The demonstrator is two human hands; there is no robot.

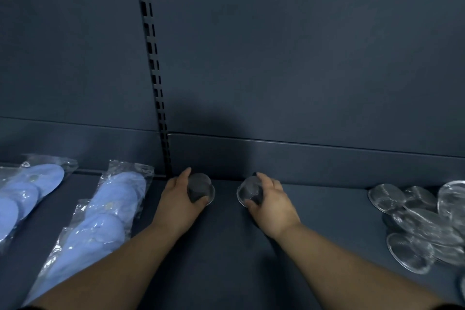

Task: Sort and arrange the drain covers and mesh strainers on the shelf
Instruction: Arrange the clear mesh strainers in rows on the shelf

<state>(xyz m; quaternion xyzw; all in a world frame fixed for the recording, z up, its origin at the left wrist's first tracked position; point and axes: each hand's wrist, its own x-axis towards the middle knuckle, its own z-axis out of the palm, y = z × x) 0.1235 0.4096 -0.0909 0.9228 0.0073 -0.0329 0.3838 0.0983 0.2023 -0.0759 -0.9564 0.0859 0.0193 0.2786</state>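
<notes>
My left hand (180, 202) grips a small metal mesh strainer (201, 187), dome up, near the back of the dark shelf (226, 246). About a hand's width to the right, my right hand (273, 202) grips a second mesh strainer (249, 192), tilted toward the left. A loose pile of several more mesh strainers (417, 224) lies at the right end of the shelf. Two clear bags of blue round drain covers (105, 211) (27, 191) lie on the left part.
The shelf's back panel (302, 70) rises right behind my hands, with a slotted upright (156, 78) just left of my left hand. A low back lip (314, 158) runs along the shelf. Bare shelf surface lies between my forearms.
</notes>
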